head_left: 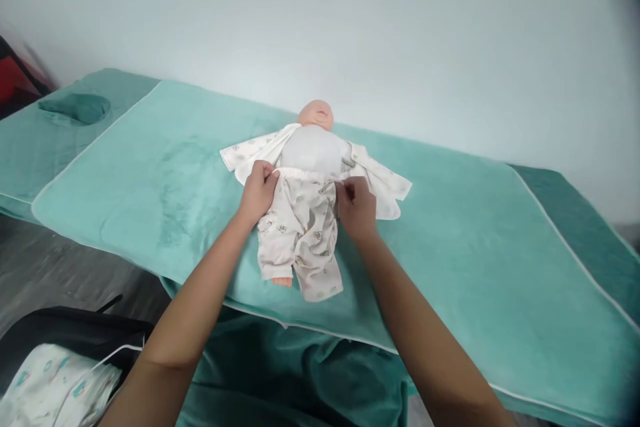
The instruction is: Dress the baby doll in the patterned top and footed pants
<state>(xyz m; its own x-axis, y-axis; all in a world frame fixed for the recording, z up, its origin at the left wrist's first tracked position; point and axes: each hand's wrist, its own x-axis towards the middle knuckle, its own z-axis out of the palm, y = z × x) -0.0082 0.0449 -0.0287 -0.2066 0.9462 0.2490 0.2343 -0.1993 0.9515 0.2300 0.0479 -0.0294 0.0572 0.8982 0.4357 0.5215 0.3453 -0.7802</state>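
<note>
A baby doll (315, 147) lies on its back on the green bed, head toward the wall. It wears white printed baby pants (305, 220), pulled up to its waist. One foot (283, 281) shows at the left leg opening; at the other cuff no foot is seen. A white printed baby jacket (383, 177) is spread open under the doll, its sleeves out to both sides. My left hand (259, 190) is closed in a pinch on the left end of the waistband. On the opposite side, my right hand (356, 203) pinches the waistband's right end.
The massage bed (450, 233) has a green cover with white piping and a face hole (75, 109) at the far left. Behind it rises a white wall (320, 27). At the lower left, a folded printed cloth (55, 387) lies on a black chair (80, 327).
</note>
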